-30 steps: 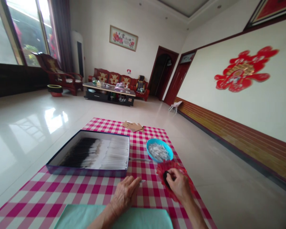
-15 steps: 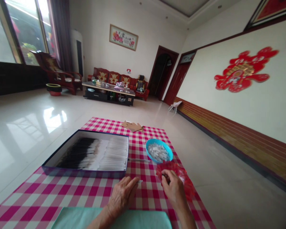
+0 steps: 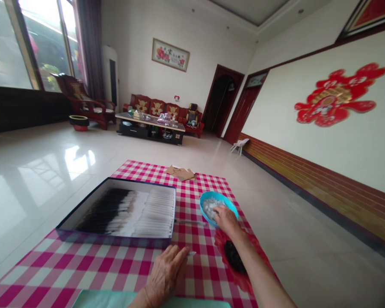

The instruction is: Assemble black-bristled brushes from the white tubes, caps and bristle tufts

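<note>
My left hand [image 3: 168, 270] is closed over the checked cloth, with a small clear piece [image 3: 191, 253] sticking out between thumb and forefinger. My right hand [image 3: 226, 219] reaches into a blue bowl [image 3: 236, 212] of small whitish, translucent pieces [image 3: 209, 207]; its fingertips are among them and I cannot tell whether they grip one. Under my right forearm lies a red frilly-edged dish [image 3: 220, 241] with a dark heap [image 3: 233, 256] inside. Left of my hands stands a shallow dark-blue box [image 3: 115, 240] with rows of thin sticks, black at one end and white at the other [image 3: 155, 211].
A pink-and-white checked cloth [image 3: 115, 266] covers the table, with a mint-green sheet [image 3: 105, 298] at its near edge. Brown cardboard pieces [image 3: 182, 173] lie at the far end. A thin stick [image 3: 190, 222] rests between box and bowl. Beyond are a coffee table [image 3: 150, 128] and sofa.
My right hand has moved from the red dish forward into the blue bowl, uncovering the dark heap. My left hand still pinches the clear piece. The view has shifted slightly.
</note>
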A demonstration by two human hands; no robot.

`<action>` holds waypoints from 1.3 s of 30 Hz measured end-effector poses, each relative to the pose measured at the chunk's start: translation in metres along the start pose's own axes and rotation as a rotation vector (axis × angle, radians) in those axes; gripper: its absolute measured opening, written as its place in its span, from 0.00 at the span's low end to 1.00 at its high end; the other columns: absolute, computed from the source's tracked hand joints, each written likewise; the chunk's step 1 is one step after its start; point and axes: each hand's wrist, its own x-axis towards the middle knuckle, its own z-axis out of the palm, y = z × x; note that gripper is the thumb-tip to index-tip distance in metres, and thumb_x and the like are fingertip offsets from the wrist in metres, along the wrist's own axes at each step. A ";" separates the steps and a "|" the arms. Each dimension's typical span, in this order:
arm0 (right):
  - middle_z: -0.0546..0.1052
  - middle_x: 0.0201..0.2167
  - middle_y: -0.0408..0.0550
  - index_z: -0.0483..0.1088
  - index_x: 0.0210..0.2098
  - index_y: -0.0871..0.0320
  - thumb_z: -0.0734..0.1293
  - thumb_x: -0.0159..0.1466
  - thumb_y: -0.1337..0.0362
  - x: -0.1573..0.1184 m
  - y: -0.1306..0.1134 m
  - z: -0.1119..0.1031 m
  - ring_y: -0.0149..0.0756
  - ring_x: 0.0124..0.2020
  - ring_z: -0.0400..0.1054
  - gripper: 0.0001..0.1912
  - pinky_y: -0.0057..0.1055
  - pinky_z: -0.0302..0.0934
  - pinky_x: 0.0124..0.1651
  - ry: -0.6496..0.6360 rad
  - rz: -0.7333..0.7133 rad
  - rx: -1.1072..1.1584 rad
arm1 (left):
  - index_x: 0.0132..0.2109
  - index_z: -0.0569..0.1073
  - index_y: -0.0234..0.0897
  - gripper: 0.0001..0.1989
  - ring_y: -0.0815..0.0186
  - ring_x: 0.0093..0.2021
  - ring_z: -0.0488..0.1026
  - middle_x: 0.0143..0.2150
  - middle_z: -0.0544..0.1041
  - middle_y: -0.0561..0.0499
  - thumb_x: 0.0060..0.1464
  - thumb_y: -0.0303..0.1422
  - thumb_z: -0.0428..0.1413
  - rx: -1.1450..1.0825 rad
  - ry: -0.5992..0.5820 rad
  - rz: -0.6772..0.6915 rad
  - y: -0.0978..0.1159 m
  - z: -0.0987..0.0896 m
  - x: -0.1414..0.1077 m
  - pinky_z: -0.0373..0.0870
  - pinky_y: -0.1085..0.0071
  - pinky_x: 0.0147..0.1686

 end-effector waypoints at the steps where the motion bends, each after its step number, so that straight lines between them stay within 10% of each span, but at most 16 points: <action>1: 0.77 0.34 0.49 0.75 0.38 0.56 0.63 0.56 0.74 0.006 0.000 0.004 0.38 0.38 0.71 0.14 0.30 0.61 0.41 -0.020 0.004 -0.018 | 0.53 0.66 0.38 0.15 0.64 0.34 0.70 0.34 0.72 0.47 0.59 0.28 0.45 -0.007 0.000 -0.003 -0.001 0.000 -0.001 0.69 0.69 0.35; 13: 0.72 0.45 0.53 0.69 0.46 0.61 0.63 0.64 0.65 0.015 0.001 0.015 0.39 0.44 0.68 0.11 0.40 0.64 0.46 -0.065 0.047 -0.011 | 0.52 0.65 0.39 0.14 0.63 0.34 0.69 0.35 0.72 0.48 0.60 0.27 0.45 -0.027 -0.054 -0.037 0.004 -0.004 0.002 0.67 0.69 0.33; 21: 0.73 0.40 0.51 0.68 0.42 0.58 0.58 0.64 0.69 -0.048 -0.065 -0.019 0.37 0.43 0.69 0.10 0.32 0.64 0.46 0.129 -0.137 0.353 | 0.56 0.64 0.39 0.15 0.65 0.33 0.69 0.34 0.72 0.49 0.62 0.31 0.45 -0.045 -0.001 -0.069 0.002 -0.001 0.001 0.68 0.71 0.33; 28: 0.76 0.37 0.49 0.68 0.42 0.56 0.59 0.63 0.69 -0.107 -0.102 0.016 0.37 0.38 0.72 0.10 0.29 0.67 0.40 0.241 -0.035 0.699 | 0.57 0.63 0.41 0.17 0.66 0.33 0.68 0.33 0.70 0.50 0.63 0.30 0.42 -0.040 0.013 -0.076 0.002 -0.006 0.001 0.67 0.72 0.33; 39: 0.72 0.39 0.52 0.69 0.42 0.56 0.57 0.63 0.74 -0.117 -0.098 0.035 0.38 0.42 0.69 0.14 0.35 0.67 0.44 0.287 -0.147 0.624 | 0.56 0.64 0.43 0.16 0.64 0.33 0.66 0.34 0.69 0.50 0.62 0.30 0.44 0.024 -0.095 -0.115 0.001 -0.008 0.002 0.63 0.71 0.32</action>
